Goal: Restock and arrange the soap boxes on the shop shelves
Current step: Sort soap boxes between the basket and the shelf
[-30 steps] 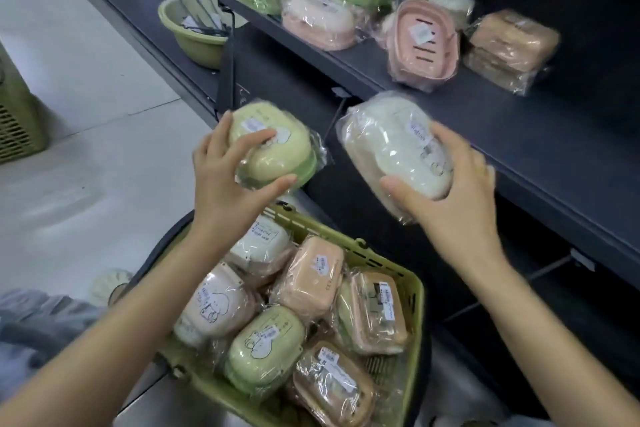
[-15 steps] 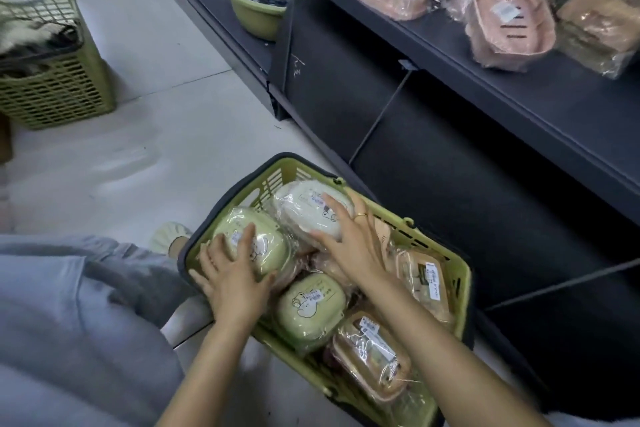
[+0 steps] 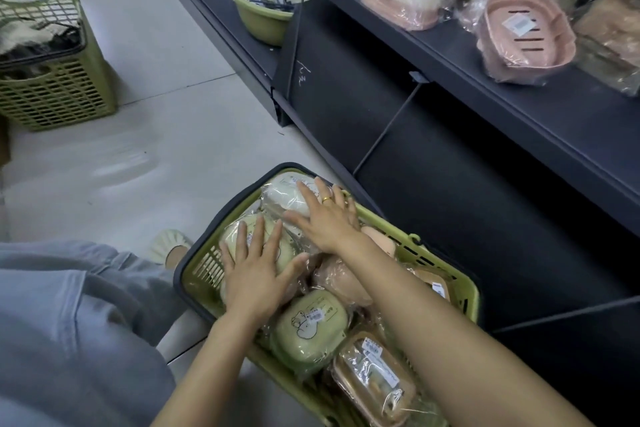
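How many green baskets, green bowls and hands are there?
Green baskets: 2, near basket and far basket
Green bowls: 1, bowl
Hands: 2, left hand and right hand
Total: 5

The green plastic basket with a slotted wall (image 3: 446,262) looks hard and a bit shiny, and its dark rim looks matt. The soap boxes inside are smooth plastic, each in a clear, crinkly, shiny wrap: a pale green oval box (image 3: 310,326) with a paper sticker, a white oval box (image 3: 289,196), a tan box (image 3: 375,376). The dark grey shelf (image 3: 540,104) looks like matt painted metal. The pink slotted plastic soap dish (image 3: 526,33) is smooth. The pale floor tiles (image 3: 166,149) shine. The grey trousers (image 3: 69,322) are soft cloth.
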